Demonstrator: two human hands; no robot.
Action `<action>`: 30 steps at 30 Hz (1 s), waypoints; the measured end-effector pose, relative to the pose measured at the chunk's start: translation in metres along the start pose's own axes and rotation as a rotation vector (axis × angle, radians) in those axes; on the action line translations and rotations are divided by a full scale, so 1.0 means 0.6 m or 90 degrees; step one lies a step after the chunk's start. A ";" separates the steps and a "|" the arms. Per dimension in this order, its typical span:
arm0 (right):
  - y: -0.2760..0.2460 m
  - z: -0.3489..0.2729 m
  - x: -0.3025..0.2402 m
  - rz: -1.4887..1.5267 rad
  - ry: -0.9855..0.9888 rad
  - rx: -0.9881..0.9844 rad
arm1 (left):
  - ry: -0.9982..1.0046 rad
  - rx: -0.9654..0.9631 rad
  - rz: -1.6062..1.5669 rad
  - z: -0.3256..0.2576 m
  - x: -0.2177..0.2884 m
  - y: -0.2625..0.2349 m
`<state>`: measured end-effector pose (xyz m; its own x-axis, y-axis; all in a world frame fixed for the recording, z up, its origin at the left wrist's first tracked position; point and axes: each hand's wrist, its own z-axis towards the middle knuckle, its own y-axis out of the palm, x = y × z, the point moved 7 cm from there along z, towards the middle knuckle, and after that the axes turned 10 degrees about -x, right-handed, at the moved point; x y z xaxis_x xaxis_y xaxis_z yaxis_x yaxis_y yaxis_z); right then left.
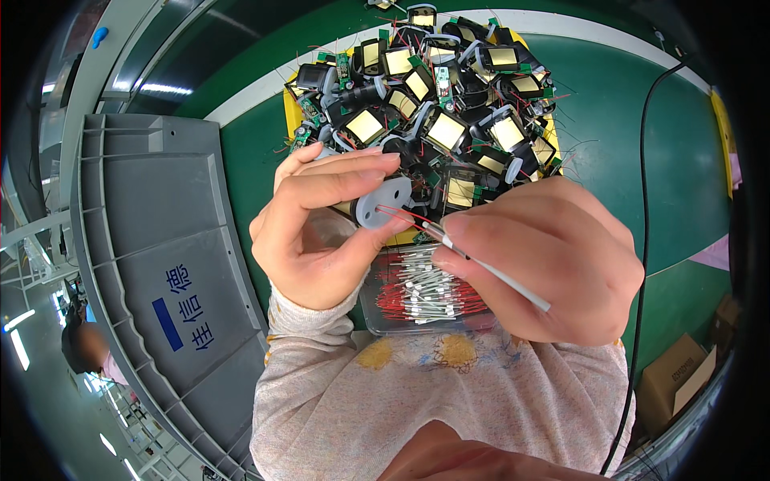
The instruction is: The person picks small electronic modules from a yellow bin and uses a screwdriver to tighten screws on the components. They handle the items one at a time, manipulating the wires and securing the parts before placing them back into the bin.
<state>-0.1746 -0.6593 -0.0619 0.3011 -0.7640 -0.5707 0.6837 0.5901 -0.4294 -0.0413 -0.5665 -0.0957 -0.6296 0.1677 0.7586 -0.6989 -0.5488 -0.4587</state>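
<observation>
Between the fingertips of my left hand [317,224] is a small part with a pale grey oval end cap [383,198], its holed face turned to the right. Thin red wires [405,216] run from a hole in that cap toward my right hand [553,260]. My right thumb and fingers pinch a slim white stick-like piece [509,280], its narrow tip meeting the wires near my left thumb. Whether it is a tool or a wired part, I cannot tell. Under my hands stands a clear tray [401,326] of white tubular pieces [429,289] with red leads.
A yellow tray [292,112] at the back is heaped with black housings [365,126], green circuit boards and loose wires. At left stands a large grey plastic crate [160,224]. A black cable [644,160] crosses the green table at right; a cardboard box [672,377] sits beyond it.
</observation>
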 end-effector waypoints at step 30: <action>0.002 -0.004 -0.005 -0.011 -0.026 -0.016 | 0.024 0.000 -0.006 -0.002 0.005 0.000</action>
<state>-0.1765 -0.6556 -0.0623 0.3166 -0.7838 -0.5343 0.6725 0.5827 -0.4562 -0.0436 -0.5648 -0.0941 -0.6351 0.2040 0.7450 -0.7050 -0.5472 -0.4512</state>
